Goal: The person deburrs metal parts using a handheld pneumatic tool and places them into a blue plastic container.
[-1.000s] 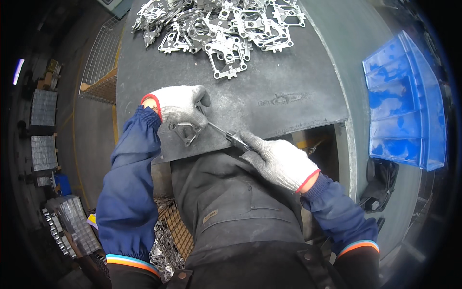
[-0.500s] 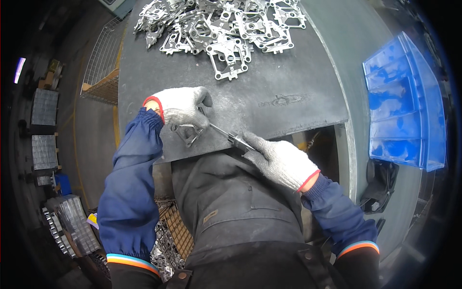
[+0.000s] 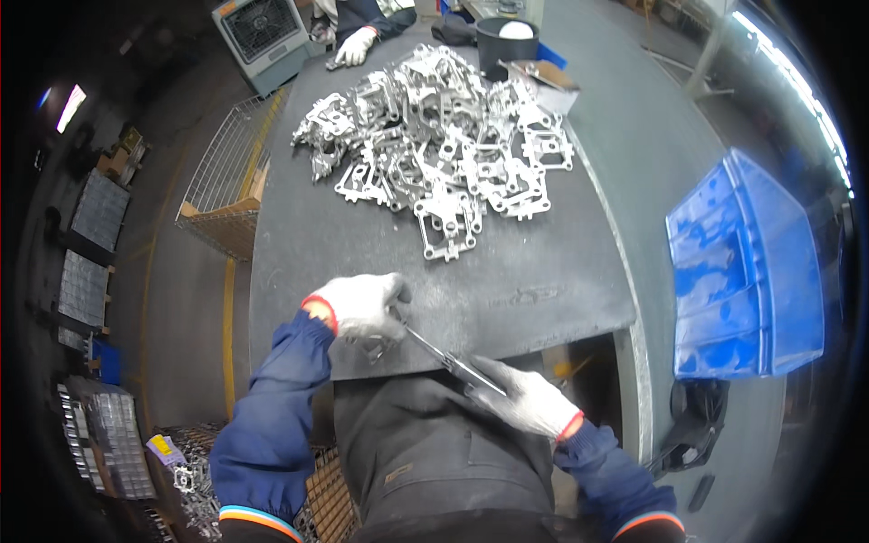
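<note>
My left hand [image 3: 362, 306], in a white glove, presses a small flat metal casting [image 3: 378, 344] against the near edge of the dark worktable [image 3: 507, 299]. My right hand [image 3: 520, 398], also gloved, grips a thin metal file [image 3: 444, 356] whose tip reaches the casting under my left fingers. A heap of several silvery frame-shaped castings [image 3: 434, 154] lies on the far half of the table, apart from both hands.
A blue plastic crate [image 3: 742, 271] stands to the right of the table. A wire basket [image 3: 226, 190] is at the left, and another basket of parts [image 3: 195, 471] by my left elbow. Another person's gloved hand [image 3: 355, 45] rests at the far edge near a black tub [image 3: 505, 41].
Both hands stay on the casting and file at the table edge; the file has shifted only slightly. The view has tilted a little, showing more of the far table.
</note>
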